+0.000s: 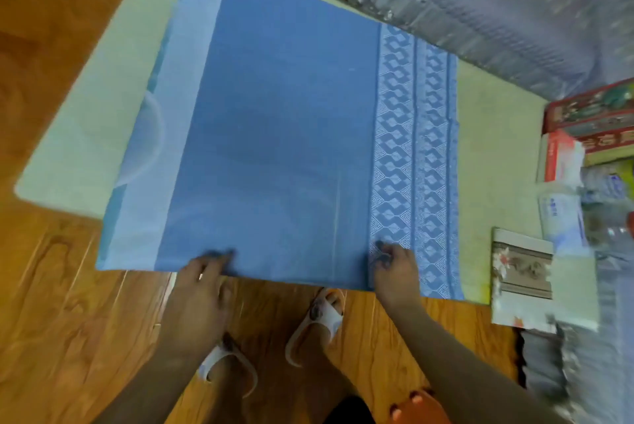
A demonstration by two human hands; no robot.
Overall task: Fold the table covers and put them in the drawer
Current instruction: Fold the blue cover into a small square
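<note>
A blue table cover [281,135] lies spread flat on a pale table [79,135]. It has a light blue band on the left and a white geometric border on the right. Its near edge hangs slightly over the table's front. My left hand [202,283] is at that near edge left of centre, fingertips on the cloth. My right hand [394,269] pinches the near edge where the patterned border begins. No drawer is in view.
A folded patterned cloth or booklet [521,272] lies at the table's near right corner. Boxes and packets [583,135] crowd the right side. A plastic-wrapped bulk [480,5] runs along the far edge. Wooden floor [68,338] and my slippered feet lie below.
</note>
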